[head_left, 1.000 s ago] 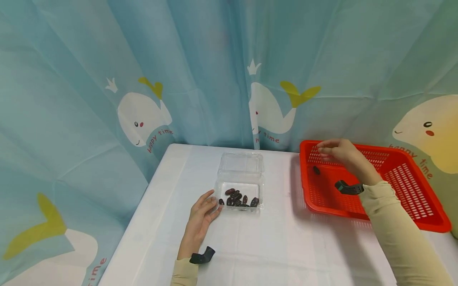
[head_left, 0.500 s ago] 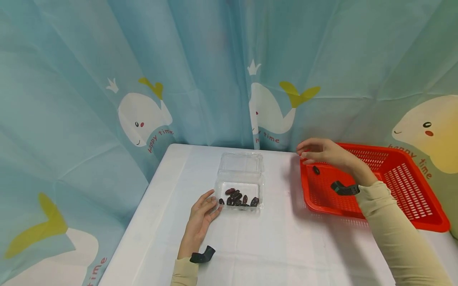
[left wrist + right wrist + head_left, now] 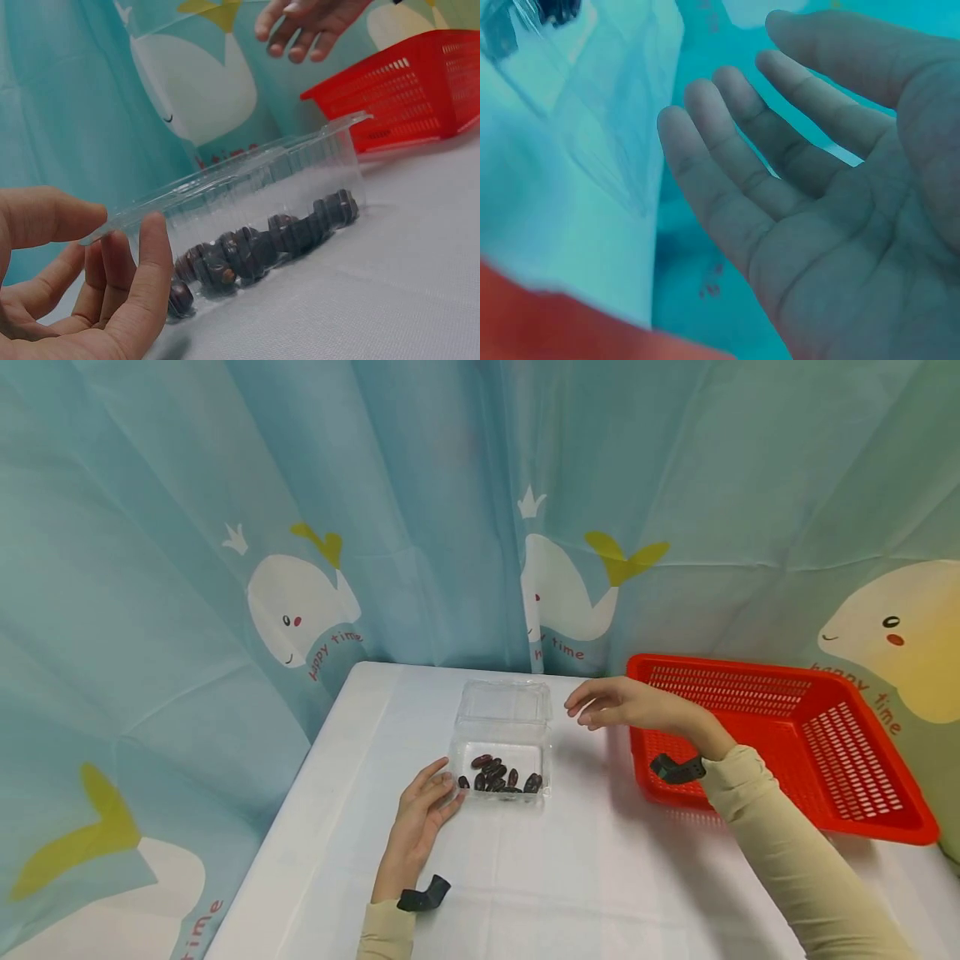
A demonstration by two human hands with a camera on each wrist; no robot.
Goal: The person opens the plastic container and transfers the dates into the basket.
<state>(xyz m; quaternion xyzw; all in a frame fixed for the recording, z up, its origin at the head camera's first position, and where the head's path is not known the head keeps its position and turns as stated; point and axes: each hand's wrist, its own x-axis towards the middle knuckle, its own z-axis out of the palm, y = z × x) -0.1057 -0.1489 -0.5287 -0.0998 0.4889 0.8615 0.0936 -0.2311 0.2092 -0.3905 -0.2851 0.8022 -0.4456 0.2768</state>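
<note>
In the head view a clear plastic clamshell box (image 3: 504, 733) stands on the white table, its lid folded back. Several dark, glossy dates (image 3: 495, 774) lie inside, mostly towards the near side. My left hand (image 3: 423, 814) is at the box's near left corner. Seen from the left wrist, its index finger and thumb pinch the box's rim (image 3: 187, 191). My right hand (image 3: 626, 703) hovers between the box and the red basket (image 3: 757, 727), fingers loosely spread. The right wrist view shows its palm (image 3: 832, 247) bare, with nothing held.
The red slotted basket's left rim (image 3: 637, 752) lies under my right forearm, right of the box. A blue curtain (image 3: 450, 527) with whale prints hangs behind the white table (image 3: 570, 877). The raised lid (image 3: 506, 702) leans at the box's back.
My right hand has moved left, from over the red basket to beyond its left rim. A date seen in the basket earlier is now hidden behind the arm. The left hand keeps its place.
</note>
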